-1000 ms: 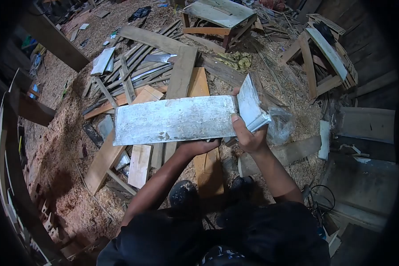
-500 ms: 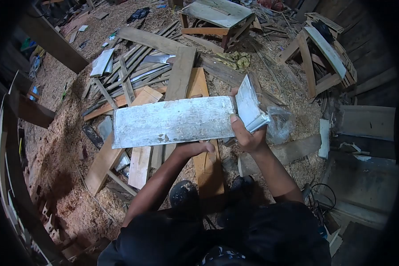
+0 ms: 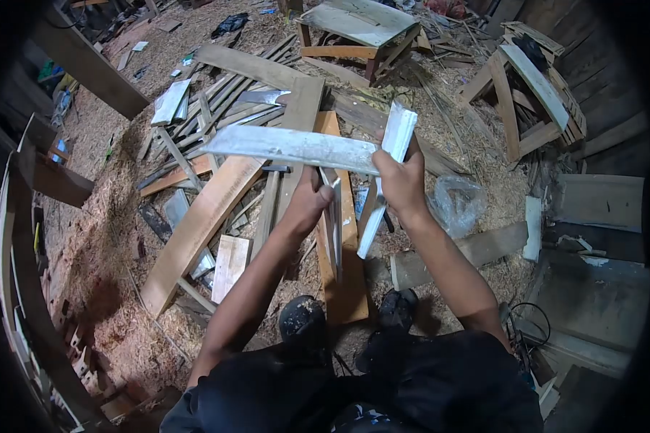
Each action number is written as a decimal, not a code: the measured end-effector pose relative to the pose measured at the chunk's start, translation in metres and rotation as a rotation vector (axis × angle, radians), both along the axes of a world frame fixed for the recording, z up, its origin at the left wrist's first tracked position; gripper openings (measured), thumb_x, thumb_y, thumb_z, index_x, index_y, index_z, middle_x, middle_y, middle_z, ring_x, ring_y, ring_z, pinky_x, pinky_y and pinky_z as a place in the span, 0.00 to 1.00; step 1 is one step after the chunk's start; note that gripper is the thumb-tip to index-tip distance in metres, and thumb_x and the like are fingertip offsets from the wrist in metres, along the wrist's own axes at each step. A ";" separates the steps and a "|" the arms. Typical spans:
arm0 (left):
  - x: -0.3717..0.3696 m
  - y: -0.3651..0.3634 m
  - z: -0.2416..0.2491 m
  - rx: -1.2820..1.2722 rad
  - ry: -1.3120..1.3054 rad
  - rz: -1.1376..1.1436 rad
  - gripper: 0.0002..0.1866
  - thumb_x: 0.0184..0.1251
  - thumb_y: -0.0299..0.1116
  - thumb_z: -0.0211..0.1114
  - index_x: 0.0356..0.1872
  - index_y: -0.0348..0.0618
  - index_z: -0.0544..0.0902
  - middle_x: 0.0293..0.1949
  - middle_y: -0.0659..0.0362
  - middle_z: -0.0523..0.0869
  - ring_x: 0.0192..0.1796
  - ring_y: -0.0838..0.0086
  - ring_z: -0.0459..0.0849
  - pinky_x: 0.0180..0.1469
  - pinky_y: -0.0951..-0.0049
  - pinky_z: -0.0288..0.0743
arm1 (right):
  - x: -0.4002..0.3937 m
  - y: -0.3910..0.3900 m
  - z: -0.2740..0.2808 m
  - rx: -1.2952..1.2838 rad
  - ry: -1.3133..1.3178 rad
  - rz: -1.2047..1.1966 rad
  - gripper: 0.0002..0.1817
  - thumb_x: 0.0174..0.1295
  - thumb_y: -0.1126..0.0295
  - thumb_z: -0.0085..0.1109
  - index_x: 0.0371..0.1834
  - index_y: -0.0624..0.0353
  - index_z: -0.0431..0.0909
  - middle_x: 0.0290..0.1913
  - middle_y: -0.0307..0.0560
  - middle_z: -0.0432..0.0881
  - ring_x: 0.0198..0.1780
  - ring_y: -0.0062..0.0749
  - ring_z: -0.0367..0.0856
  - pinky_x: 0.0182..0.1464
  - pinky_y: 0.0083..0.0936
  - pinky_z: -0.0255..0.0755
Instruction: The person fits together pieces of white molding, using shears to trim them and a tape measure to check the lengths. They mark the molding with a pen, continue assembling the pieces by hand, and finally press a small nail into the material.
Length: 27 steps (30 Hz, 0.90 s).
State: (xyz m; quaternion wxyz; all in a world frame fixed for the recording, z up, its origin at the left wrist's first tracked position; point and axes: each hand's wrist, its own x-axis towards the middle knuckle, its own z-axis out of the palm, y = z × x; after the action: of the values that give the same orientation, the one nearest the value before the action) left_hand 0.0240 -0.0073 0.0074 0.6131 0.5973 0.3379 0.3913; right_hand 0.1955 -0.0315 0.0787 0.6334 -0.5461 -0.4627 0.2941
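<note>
My right hand is closed around a white-painted board piece, with its thumb at the right end of a long white-painted board. That long board reaches left above the wood pile, turned partly edge-on. Between the two, a thin white strip slants down to below my right hand. My left hand is closed on thin white-edged pieces that hang downward below the long board. How the held pieces join is hidden by my fingers.
Loose planks and strips lie on the shavings-covered floor. An orange board runs between my feet. A low table stands at the back, a wooden frame at the right. Clear plastic lies right of my right hand.
The long white board has tilted from its broad face toward its edge and risen. The angled white piece has turned upright, and my left hand has come up onto the hanging pieces.
</note>
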 end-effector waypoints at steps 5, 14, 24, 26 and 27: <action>0.013 -0.011 0.040 0.077 0.187 0.058 0.41 0.63 0.48 0.64 0.71 0.33 0.60 0.57 0.45 0.75 0.58 0.65 0.74 0.60 0.66 0.69 | 0.006 0.008 -0.007 -0.084 0.173 -0.014 0.18 0.55 0.77 0.53 0.51 0.61 0.70 0.32 0.36 0.71 0.33 0.20 0.70 0.37 0.22 0.68; 0.008 -0.010 0.032 -0.494 0.127 -0.086 0.39 0.62 0.69 0.56 0.59 0.43 0.75 0.44 0.54 0.80 0.43 0.72 0.77 0.43 0.69 0.73 | 0.024 0.013 -0.027 -0.283 0.201 0.129 0.29 0.56 0.73 0.59 0.64 0.63 0.66 0.37 0.39 0.75 0.36 0.22 0.74 0.40 0.22 0.72; -0.004 -0.013 -0.003 -0.900 0.145 -0.016 0.37 0.60 0.74 0.55 0.48 0.47 0.78 0.34 0.57 0.80 0.31 0.70 0.79 0.34 0.62 0.78 | 0.026 -0.004 -0.077 -0.684 0.252 0.195 0.29 0.58 0.61 0.63 0.58 0.71 0.69 0.45 0.52 0.81 0.45 0.33 0.82 0.48 0.30 0.77; -0.005 -0.015 -0.009 -0.848 0.177 -0.013 0.36 0.60 0.72 0.56 0.48 0.47 0.78 0.34 0.57 0.81 0.31 0.70 0.79 0.34 0.61 0.78 | 0.023 -0.007 -0.075 -0.654 0.240 0.166 0.29 0.58 0.60 0.62 0.56 0.73 0.70 0.45 0.54 0.81 0.44 0.34 0.82 0.47 0.29 0.77; -0.006 -0.014 -0.012 -0.843 0.170 -0.020 0.36 0.61 0.72 0.56 0.48 0.47 0.78 0.35 0.57 0.81 0.32 0.70 0.79 0.35 0.61 0.78 | 0.022 -0.008 -0.073 -0.640 0.233 0.150 0.29 0.58 0.60 0.62 0.55 0.74 0.70 0.45 0.55 0.81 0.44 0.34 0.82 0.46 0.29 0.77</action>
State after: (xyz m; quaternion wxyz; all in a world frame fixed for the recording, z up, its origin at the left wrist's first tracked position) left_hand 0.0183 -0.0211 -0.0046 0.7772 0.3281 0.5118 0.1624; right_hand 0.2174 -0.0400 0.0054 0.4552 -0.6441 -0.3105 0.5305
